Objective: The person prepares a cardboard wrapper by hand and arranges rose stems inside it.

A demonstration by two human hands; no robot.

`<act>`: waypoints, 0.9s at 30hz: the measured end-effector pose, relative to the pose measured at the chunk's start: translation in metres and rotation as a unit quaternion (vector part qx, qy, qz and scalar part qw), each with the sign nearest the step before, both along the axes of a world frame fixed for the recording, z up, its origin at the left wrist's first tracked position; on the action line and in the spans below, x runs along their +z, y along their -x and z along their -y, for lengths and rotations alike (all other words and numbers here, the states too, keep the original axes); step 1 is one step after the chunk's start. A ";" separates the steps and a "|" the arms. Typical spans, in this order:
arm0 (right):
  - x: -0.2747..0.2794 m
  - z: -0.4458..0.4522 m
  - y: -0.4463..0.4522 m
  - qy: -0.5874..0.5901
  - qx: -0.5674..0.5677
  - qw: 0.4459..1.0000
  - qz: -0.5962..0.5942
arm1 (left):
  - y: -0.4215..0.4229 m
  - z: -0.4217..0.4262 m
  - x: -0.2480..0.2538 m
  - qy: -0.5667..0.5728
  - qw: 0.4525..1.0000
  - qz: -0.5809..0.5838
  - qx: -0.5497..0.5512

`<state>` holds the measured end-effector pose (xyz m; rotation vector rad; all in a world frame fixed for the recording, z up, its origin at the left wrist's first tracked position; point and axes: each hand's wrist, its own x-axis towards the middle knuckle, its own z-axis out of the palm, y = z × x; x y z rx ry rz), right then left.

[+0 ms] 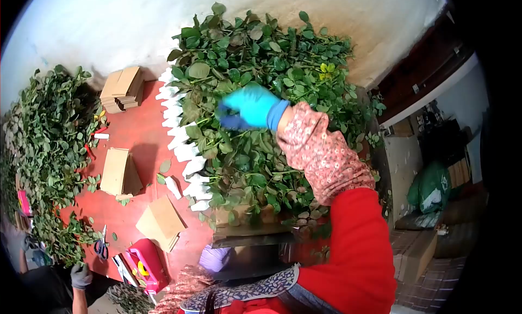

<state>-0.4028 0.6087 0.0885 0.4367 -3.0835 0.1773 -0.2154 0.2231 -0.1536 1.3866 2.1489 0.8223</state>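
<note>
My right hand [247,108], in a blue glove, is over a broad pile of leafy green stems [255,167]. It is smeared by motion, so whether its fingers hold a stem cannot be made out. Along the pile's left edge runs a row of white wrapped ends [180,137]. My left hand is out of sight; only its floral sleeve [187,284] shows at the bottom, near a pink tape dispenser [148,266] and a purple roll [215,258].
Cardboard sheets [160,222] and stacks [122,88] lie on the red table [144,123]. Scissors [101,242] are at its near left. More leafy stems [49,134] fill the left side, where a co-worker's gloved hand [81,276] touches them. A wall [136,25] stands behind.
</note>
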 end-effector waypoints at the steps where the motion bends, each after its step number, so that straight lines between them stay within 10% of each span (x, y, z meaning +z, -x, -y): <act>1: 0.029 0.008 0.008 0.018 -0.052 0.998 -0.016 | 0.001 -0.001 -0.001 -0.001 1.000 0.001 0.000; 9: 0.019 -0.078 0.123 -0.152 -0.163 0.928 -0.299 | -0.003 -0.001 -0.002 0.003 1.000 -0.023 -0.007; 14: 0.023 -0.112 0.170 -0.144 -0.214 0.965 -0.055 | -0.017 0.005 -0.028 -0.056 0.992 -0.033 0.106; 25: -0.015 -0.113 0.133 -0.193 -0.195 0.958 -0.083 | -0.007 -0.011 0.002 -0.043 0.998 -0.012 0.044; 27: 0.000 -0.103 0.121 -0.197 -0.186 0.962 -0.018 | -0.011 -0.016 0.015 -0.104 0.965 0.164 0.175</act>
